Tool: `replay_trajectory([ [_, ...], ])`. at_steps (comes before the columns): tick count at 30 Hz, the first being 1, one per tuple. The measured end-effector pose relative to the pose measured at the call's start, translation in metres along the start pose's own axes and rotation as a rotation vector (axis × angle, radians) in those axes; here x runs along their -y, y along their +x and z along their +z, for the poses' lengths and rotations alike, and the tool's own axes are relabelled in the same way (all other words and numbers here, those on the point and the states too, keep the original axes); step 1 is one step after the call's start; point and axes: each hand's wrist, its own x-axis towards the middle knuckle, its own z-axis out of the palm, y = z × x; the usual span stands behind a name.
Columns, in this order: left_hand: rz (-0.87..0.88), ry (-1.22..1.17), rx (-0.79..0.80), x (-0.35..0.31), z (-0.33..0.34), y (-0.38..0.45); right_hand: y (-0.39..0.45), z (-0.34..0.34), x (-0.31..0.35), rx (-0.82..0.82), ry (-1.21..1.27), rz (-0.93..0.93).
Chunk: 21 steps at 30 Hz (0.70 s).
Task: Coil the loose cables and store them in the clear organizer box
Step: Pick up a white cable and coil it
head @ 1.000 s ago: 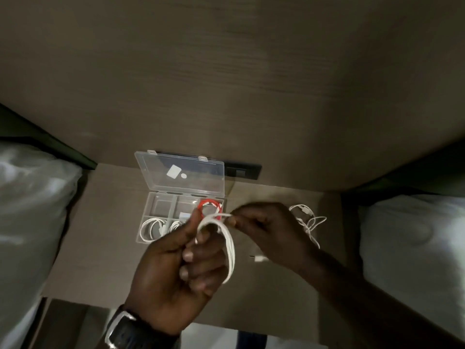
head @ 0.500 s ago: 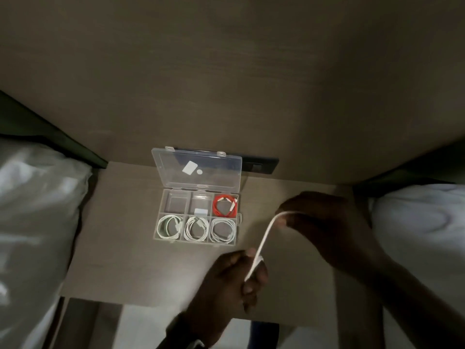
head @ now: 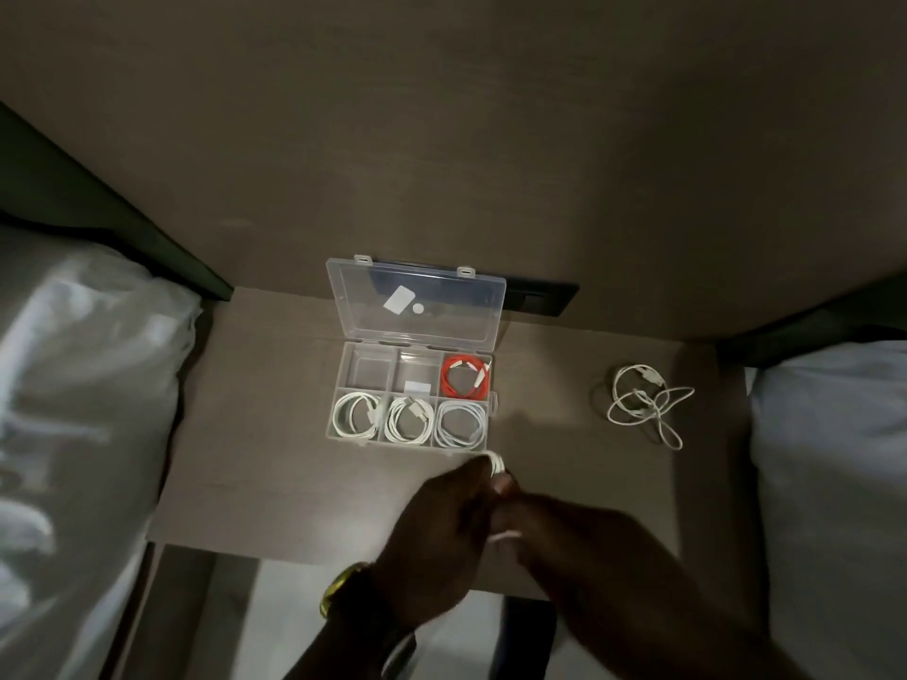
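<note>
Box: the clear box was found open on the table, its lid stood back against the wall panel.

Stored so far: three white coils were noted in the near row; a red coil lay in the far right cell. The far left cell appeared empty; a small white item sat in the far middle cell.

Left hand: the left hand was closed round a white cable, of which a short bundle showed above the fingers, just in front of the box's near edge. A watch was worn at the wrist.

Right hand: the right hand was pressed against the left, fingers bent toward the same cable. Whether it pinched the cable could not be told; the contact was hidden and blurred.

Change: half a second earlier the cable had been stretched as a straight run between two hands held apart. That run was now gathered between the hands, which had been brought together.

Meaning: the coiling of this cable was judged nearly done, with placement in a free far cell the likely next step.

Outstanding: one loose cable lay tangled on the table, well right of the box, untouched.

Risk: the coil was judged liable to spring open if released before being seated within a cell.

Surroundings: white bedding lay at both sides of the table.
</note>
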Motion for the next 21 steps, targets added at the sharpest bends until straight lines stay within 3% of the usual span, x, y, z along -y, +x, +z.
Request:
replay_trajectory([
  [3,-0.146,-0.152,0.073,-0.002,-0.001,-0.010,0.011,-0.013,-0.013,-0.195,0.022,-0.045],
  [5,-0.256,-0.249,0.127,-0.005,-0.002,-0.015,0.018,-0.017,-0.018,-0.300,0.237,-0.061],
  [9,-0.440,-0.546,0.247,-0.010,-0.016,-0.019,0.029,0.006,-0.019,-0.198,0.829,0.043],
  [11,-0.477,-0.688,0.266,-0.009,-0.023,-0.023,0.031,0.025,-0.018,-0.179,0.986,0.109],
  [18,-0.536,-0.962,0.313,0.013,-0.048,-0.026,0.052,0.065,0.003,-0.400,0.983,0.093],
  [21,-0.505,-0.960,0.268,0.013,-0.057,-0.024,0.055,0.082,0.011,-0.377,0.858,0.083],
])
